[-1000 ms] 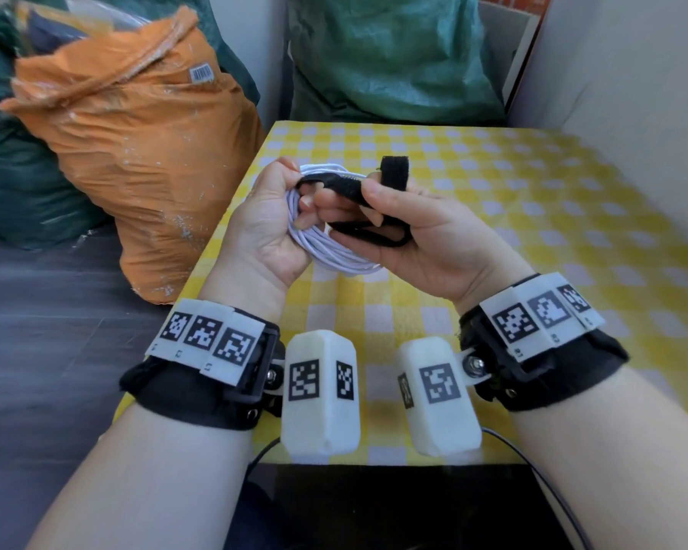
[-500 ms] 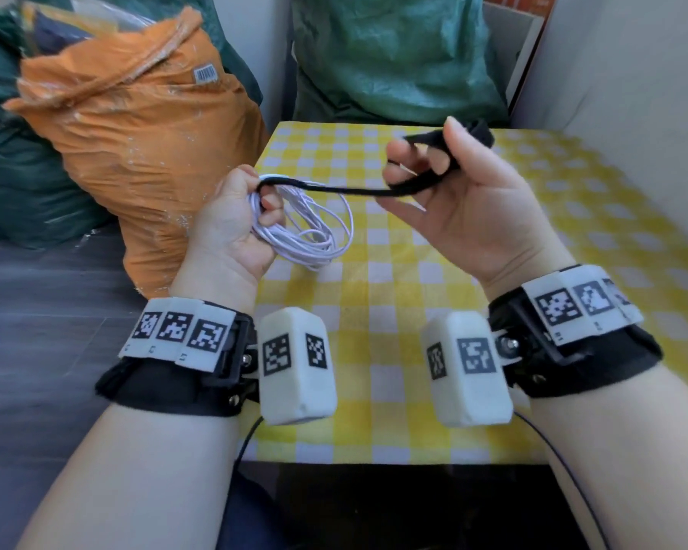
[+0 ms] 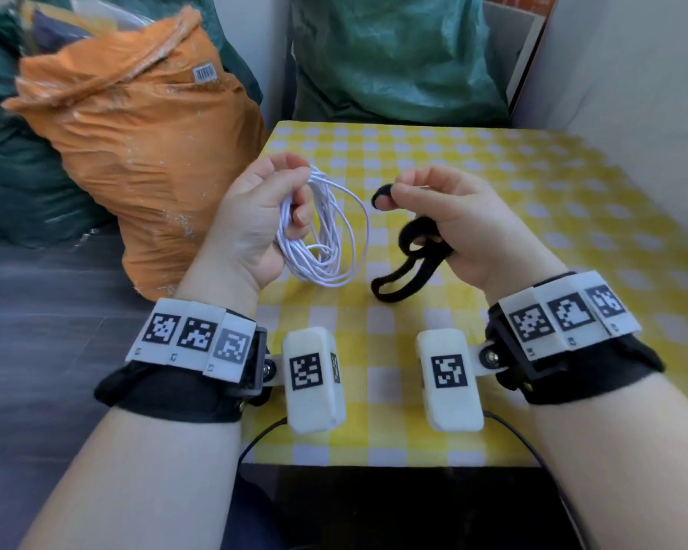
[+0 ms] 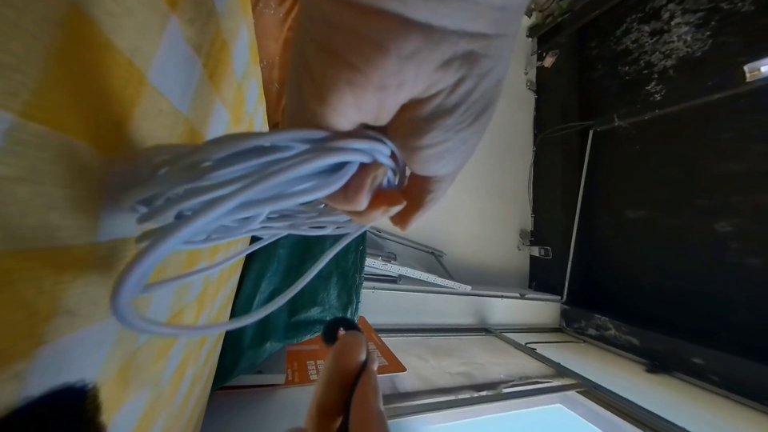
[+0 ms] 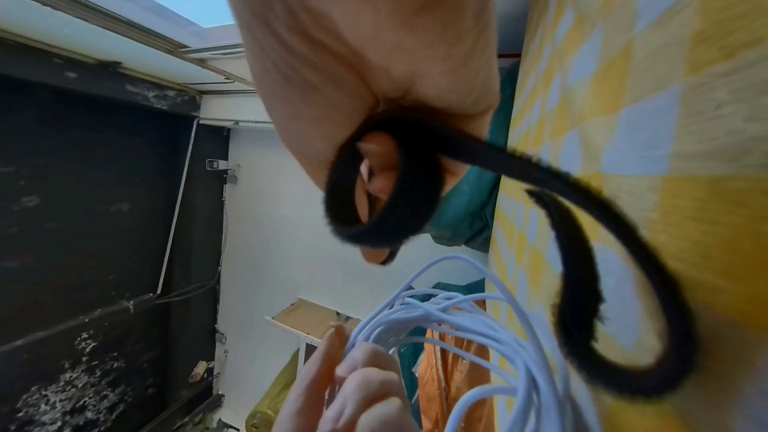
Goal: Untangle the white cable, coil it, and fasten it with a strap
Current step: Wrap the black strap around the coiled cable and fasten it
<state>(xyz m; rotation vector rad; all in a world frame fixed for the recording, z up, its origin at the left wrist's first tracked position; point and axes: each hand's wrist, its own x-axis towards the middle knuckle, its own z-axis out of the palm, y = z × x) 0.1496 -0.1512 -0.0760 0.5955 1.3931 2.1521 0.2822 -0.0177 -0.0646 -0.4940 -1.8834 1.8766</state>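
Observation:
My left hand (image 3: 263,216) grips the coiled white cable (image 3: 326,232) near its top, above the yellow checked tablecloth (image 3: 493,200); the loops hang down and to the right. The same coil (image 4: 233,202) fills the left wrist view, bunched in my curled fingers. My right hand (image 3: 445,216) holds the black strap (image 3: 406,271): one end is pinched at the thumb tip, the rest curls through the fist and hangs in a loop. In the right wrist view the strap (image 5: 581,242) rings a finger and trails down beside the cable (image 5: 478,334). Strap and cable are apart.
An orange sack (image 3: 144,152) stands left of the table, with green bags (image 3: 394,53) behind it. A pale wall (image 3: 632,113) borders the table's right side. A thin black wire (image 3: 517,434) runs off the near table edge.
The strap has come away from the cable and now hangs only from my right hand. My right hand has dropped lower and the two hands have drawn apart.

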